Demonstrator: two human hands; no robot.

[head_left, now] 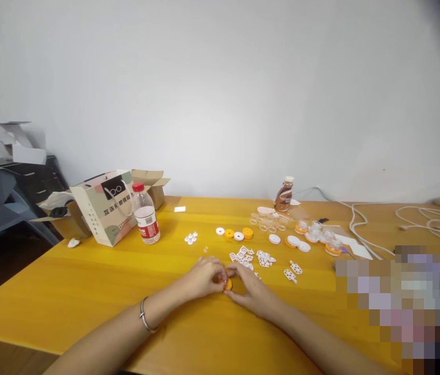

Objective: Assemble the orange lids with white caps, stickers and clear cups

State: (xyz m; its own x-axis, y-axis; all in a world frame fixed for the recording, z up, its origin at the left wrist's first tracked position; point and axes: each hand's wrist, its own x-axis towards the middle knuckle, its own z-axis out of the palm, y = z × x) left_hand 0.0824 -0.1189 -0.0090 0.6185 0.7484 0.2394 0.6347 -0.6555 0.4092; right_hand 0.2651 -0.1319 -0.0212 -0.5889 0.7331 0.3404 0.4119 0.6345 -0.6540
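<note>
A small orange round plastic part (pixel 228 285) is on the table between my hands. My left hand (pixel 206 277) has its fingertips pinched on the part's upper left side and hides some of it. Around the far and right sides, my right hand (pixel 254 292) curls thumb and forefinger about the same part. Just beyond lie white flat cut-out plastic pieces (pixel 242 256) in a loose pile. Farther back is a row of round parts, among them a yellow ring (pixel 228 234), a white ring (pixel 238 236) and an orange cap (pixel 247 233). Small white pieces (pixel 190 238) lie to the left.
A red-capped bottle (pixel 146 219) and a paper gift bag (pixel 112 213) stand at left. At the back are a brown drink bottle (pixel 284 195) and clear rings (pixel 268 223). Clear-and-orange assemblies (pixel 315 233) and white cables (pixel 364 229) lie right, near a blurred-out person (pixel 411 302).
</note>
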